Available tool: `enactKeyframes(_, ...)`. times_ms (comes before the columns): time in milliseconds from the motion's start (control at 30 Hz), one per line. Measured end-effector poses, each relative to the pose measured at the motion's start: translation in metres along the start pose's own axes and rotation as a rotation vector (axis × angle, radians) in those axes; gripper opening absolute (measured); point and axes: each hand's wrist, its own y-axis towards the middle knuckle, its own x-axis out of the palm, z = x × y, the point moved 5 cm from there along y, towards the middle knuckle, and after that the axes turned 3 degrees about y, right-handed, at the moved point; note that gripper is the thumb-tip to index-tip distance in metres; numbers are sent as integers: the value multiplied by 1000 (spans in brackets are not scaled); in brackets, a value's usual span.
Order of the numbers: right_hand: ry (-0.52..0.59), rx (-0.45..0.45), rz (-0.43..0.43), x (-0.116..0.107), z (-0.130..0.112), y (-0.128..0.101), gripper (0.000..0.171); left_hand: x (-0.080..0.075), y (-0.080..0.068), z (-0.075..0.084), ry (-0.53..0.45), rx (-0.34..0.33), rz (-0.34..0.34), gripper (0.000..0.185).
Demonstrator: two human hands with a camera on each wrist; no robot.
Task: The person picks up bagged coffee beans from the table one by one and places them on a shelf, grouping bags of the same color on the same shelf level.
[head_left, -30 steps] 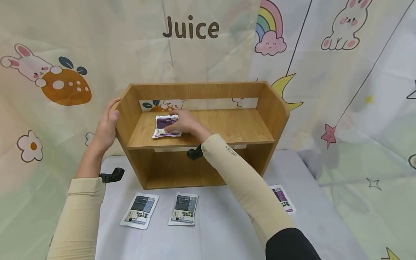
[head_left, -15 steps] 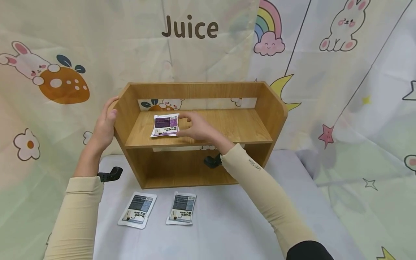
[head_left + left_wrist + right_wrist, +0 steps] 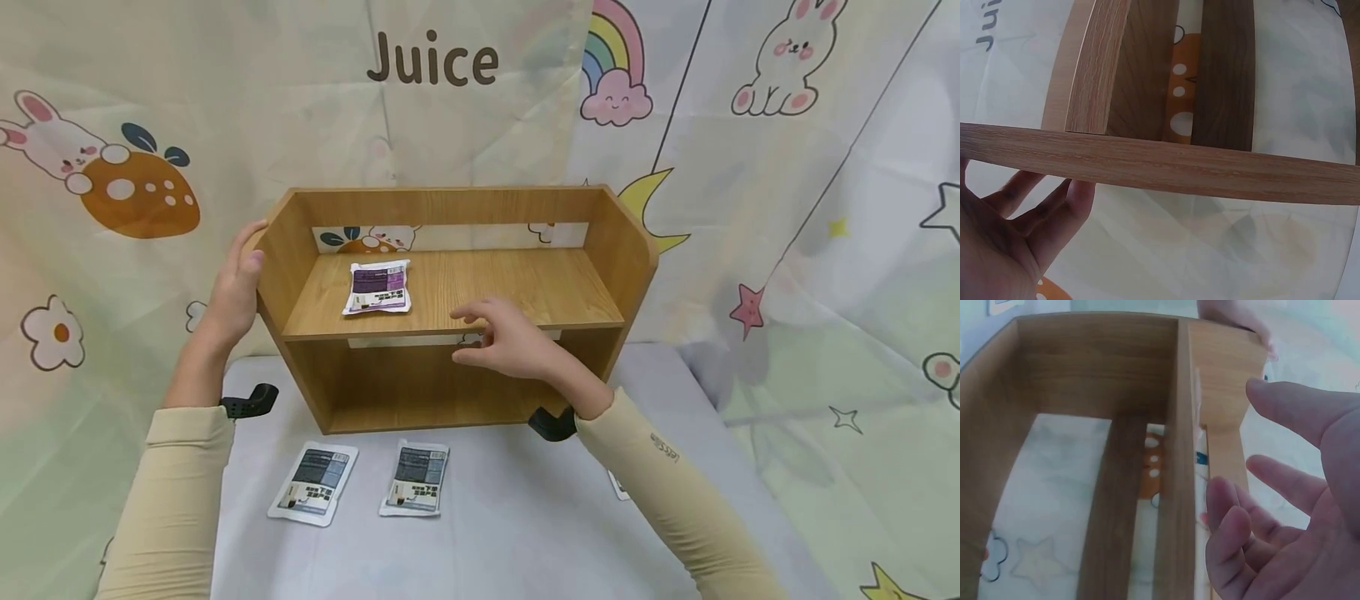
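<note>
A wooden two-tier shelf (image 3: 525, 287) stands on the table. A white and purple pouch (image 3: 378, 287) lies flat on its upper board, left of centre. My left hand (image 3: 234, 287) rests flat against the shelf's left side panel (image 3: 1147, 162), fingers straight. My right hand (image 3: 502, 337) hovers in front of the shelf's front edge, fingers loosely spread and holding nothing; the right wrist view shows the same relaxed fingers (image 3: 1241, 537) beside the shelf board (image 3: 1179, 456). Two more pouches (image 3: 315, 483) (image 3: 416, 481) lie on the table in front of the shelf.
A pale cloth covers the table (image 3: 510, 533). Part of another pouch (image 3: 617, 483) shows behind my right forearm. A cartoon curtain with the word Juice (image 3: 432, 60) hangs close behind the shelf. Its lower compartment (image 3: 420, 383) holds nothing visible.
My right hand let go of the pouch on the upper board and drew back toward me, out of the shelf. The pouch stays where it was laid. The left hand has not moved.
</note>
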Motion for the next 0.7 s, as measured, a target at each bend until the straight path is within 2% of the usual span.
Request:
enactKeyframes(267,43,9,14,-1,35,-51,48,1,2,-1,5,10,0,51)
enactKeyframes(533,53,93,27,4,87,-91,46,4,5,-4,9,24,-6,51)
enactKeyframes(700,75,135,-14,13,118,-124,44,2,3,-6,17,21,-10,51)
